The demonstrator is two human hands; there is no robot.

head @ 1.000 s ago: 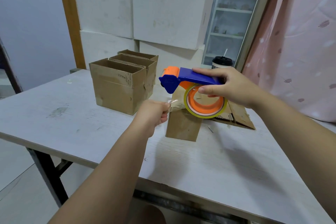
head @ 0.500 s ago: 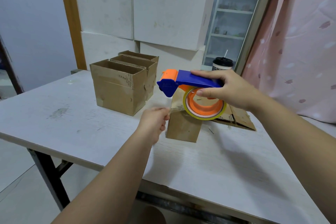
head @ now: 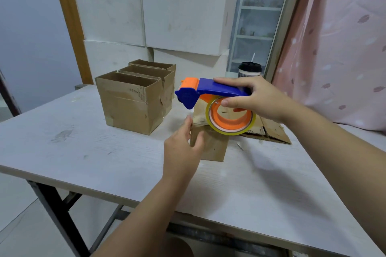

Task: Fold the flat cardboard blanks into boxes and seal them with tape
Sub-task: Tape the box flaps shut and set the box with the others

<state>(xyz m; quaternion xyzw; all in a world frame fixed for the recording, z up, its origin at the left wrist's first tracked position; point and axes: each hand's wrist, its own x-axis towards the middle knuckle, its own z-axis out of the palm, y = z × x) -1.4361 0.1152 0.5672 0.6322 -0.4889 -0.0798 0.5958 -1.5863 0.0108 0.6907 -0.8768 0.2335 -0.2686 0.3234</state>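
Head view, single entry.

Item one: small cardboard box [head: 211, 148], standing on the bench [head: 83, 152] near its middle, directly beneath the tape dispenser [head: 208, 92].

Item two: tape dispenser, with blue handle, orange hub and a clear roll [head: 230, 129] mounted, held in the air just over the box's top. The right hand [head: 259, 100] wraps the handle, thumb on the roll's side.

Item three: left hand [head: 183, 150], fingers straight, laid flat against the box's near left corner.

Change noted: a second ago the left hand was clenched in a pinch on the tape's free end, just off the dispenser's mouth. Now it is released and pressed to the cardboard. The strip is too clear to trace, so whether it has stuck cannot be confirmed.

Reading: the tape end is likely anchored on the side wall, which would leave the pull across the seam as the step in hand.

Item four: three open-topped boxes [head: 129, 102], folded, in a row to the left, well apart from the hands.

Item five: flat blanks [head: 271, 131], lying behind the small box, to its right.

Background: stacked white cartons [head: 183, 12] and a lidded cup [head: 249, 71] with a straw.
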